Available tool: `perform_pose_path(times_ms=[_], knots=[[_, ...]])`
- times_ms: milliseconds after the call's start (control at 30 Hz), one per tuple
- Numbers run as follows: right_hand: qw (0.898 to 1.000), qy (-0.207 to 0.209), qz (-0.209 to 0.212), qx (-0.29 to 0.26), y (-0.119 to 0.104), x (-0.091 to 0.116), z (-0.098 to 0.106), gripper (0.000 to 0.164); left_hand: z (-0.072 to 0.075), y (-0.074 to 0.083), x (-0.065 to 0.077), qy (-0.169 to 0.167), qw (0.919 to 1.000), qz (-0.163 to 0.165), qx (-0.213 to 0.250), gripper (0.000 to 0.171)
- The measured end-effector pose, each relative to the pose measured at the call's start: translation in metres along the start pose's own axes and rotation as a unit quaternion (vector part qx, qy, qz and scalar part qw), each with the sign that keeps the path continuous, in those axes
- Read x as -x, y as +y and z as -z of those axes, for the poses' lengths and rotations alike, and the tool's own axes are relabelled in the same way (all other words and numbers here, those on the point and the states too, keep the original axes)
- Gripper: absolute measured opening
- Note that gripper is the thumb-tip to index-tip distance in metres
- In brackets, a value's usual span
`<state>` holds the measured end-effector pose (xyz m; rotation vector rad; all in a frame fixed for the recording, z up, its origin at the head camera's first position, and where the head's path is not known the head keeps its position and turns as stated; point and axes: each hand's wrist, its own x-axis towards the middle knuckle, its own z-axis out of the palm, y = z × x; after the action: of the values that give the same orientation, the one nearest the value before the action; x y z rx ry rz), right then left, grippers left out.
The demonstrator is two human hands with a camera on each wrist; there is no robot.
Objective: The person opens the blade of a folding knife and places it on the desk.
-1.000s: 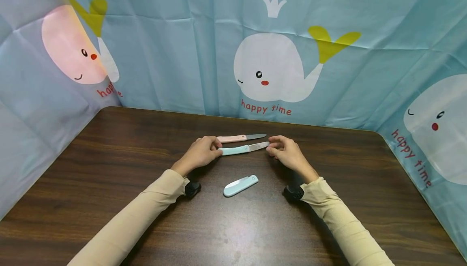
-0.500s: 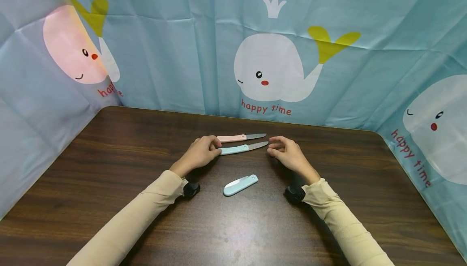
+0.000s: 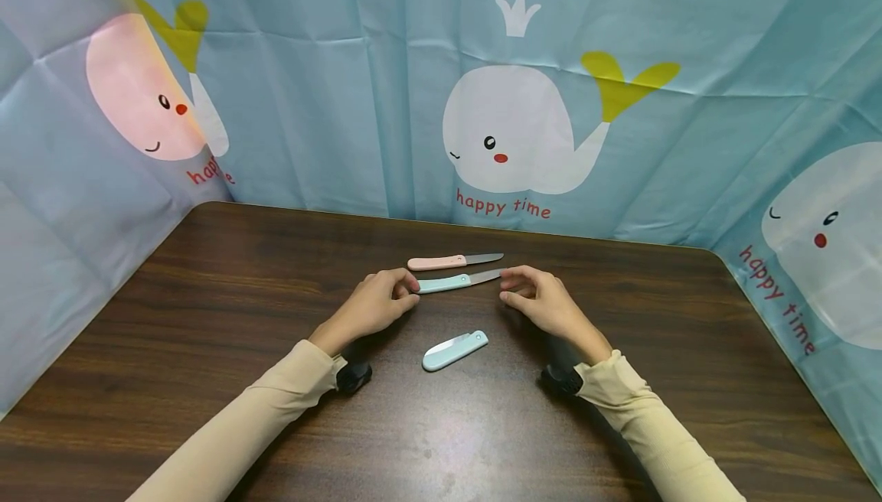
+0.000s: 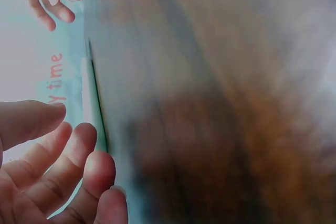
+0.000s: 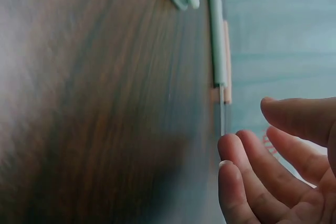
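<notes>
Two unfolded folding knives lie side by side toward the back of the table: a pink-handled knife (image 3: 437, 262) behind, a light blue-handled knife (image 3: 444, 283) in front, blades pointing right. My left hand (image 3: 372, 301) is at the handle end of the blue knife, thumb and fingers apart in the left wrist view (image 4: 63, 166). My right hand (image 3: 544, 303) is by that knife's blade tip, its fingers loosely bent and thumb apart. Neither hand grips anything. A folded light blue knife (image 3: 455, 350) rests nearer, between the forearms.
The dark wood table (image 3: 207, 318) has its back edge against a blue curtain (image 3: 317, 119) printed with whales. Black wrist cameras (image 3: 354, 377) sit under both cuffs of the cream sleeves (image 3: 248, 425).
Both hands have drawn slightly back toward the body. The left thumb and fingers have come off the blue knife's handle, and the pink handle's end now shows. The knives lie nearly unchanged.
</notes>
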<state>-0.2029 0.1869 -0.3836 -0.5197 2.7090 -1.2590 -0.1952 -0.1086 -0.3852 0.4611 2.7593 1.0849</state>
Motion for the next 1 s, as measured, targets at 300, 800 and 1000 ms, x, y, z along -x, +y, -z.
perform_pose_path(times_ms=[300,800,1000], knots=[[0.999,-0.021,0.03,-0.013,-0.011,0.012,-0.008,0.033,-0.004,0.005,0.014,-0.014,0.9996,-0.022,0.012,0.016],[0.995,-0.062,0.079,0.0,-0.018,0.026,-0.022,0.03,-0.009,0.014,0.034,-0.047,0.9982,-0.029,0.022,0.02],[0.993,-0.085,0.085,0.02,-0.021,0.029,-0.026,0.029,-0.013,0.016,0.04,-0.059,0.9974,-0.033,0.023,0.021]])
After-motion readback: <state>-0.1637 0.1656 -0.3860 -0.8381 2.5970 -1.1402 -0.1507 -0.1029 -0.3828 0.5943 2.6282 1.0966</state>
